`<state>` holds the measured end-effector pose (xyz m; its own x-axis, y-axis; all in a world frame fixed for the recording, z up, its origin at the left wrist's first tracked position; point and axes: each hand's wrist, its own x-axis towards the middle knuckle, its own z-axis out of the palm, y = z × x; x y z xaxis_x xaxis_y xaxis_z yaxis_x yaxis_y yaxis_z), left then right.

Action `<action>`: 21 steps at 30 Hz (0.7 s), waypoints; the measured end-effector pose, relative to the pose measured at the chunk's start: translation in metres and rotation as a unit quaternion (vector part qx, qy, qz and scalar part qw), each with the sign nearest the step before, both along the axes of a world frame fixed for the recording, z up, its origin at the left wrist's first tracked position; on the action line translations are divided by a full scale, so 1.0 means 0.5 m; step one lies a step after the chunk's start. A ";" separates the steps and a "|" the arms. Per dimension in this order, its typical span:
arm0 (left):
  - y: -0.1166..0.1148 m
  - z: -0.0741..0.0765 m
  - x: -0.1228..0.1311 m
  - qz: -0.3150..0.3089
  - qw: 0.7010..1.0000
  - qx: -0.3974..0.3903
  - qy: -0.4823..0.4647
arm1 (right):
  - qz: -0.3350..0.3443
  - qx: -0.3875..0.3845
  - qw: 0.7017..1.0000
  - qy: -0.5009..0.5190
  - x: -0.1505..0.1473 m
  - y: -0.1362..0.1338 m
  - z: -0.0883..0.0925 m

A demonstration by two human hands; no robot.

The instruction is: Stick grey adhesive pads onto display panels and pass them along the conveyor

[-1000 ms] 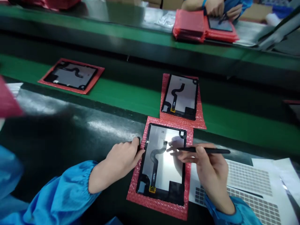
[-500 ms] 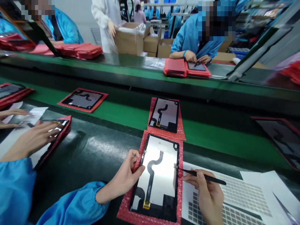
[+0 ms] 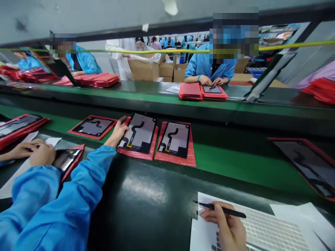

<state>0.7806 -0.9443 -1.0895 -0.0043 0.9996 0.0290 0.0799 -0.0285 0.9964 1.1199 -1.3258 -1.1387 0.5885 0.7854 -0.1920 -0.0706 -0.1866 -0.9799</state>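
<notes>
Left hand: the person's left hand (image 3: 117, 132) reaches out from a bright blue sleeve (image 3: 62, 184), fingers spread wide, at the left edge of a black-framed tablet display panel (image 3: 137, 133); it isn't clearly gripping.

Right hand: the person's right hand (image 3: 225, 223) is closed narrow on a slim black stylus (image 3: 222, 210), low over a white sheet of grey label grids (image 3: 264, 226).

Panel in play: it sits tilted on a pink-red bubble-wrap sheet (image 3: 136, 153), its black S-shaped flex cable (image 3: 136, 130) and gold-tipped connector (image 3: 129, 144) uncovered.

Next door: a second black-framed panel (image 3: 174, 139) lies on its own bubble-wrap sheet (image 3: 191, 158), just beside the first.

Neighbour: a co-worker's hand (image 3: 42, 155) works on a dark panel (image 3: 66, 158) right by the blue sleeve.

Risk one: a careless push could skid the tilted panel into its neighbour.

Risk two: a snagging finger could crease that exposed flex cable.

Risk three: that outstretched sleeve could catch the co-worker's panel.
</notes>
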 end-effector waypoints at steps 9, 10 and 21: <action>0.036 -0.009 -0.009 -0.013 0.995 -0.019 0.101 | 0.010 0.009 1.000 -0.019 0.000 0.006 0.001; 0.033 -0.007 -0.005 -0.015 0.993 -0.017 0.117 | 0.010 0.007 1.000 -0.018 -0.001 0.006 0.002; -0.061 0.026 0.188 -0.121 0.954 -0.077 0.263 | 0.008 0.002 1.000 -0.005 0.001 0.015 0.017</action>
<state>0.8744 -0.9747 -1.0765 0.2022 0.9618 -0.1847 0.5803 0.0343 0.8137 1.1204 -1.3181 -1.1301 0.5770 0.7959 -0.1835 -0.0580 -0.1842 -0.9812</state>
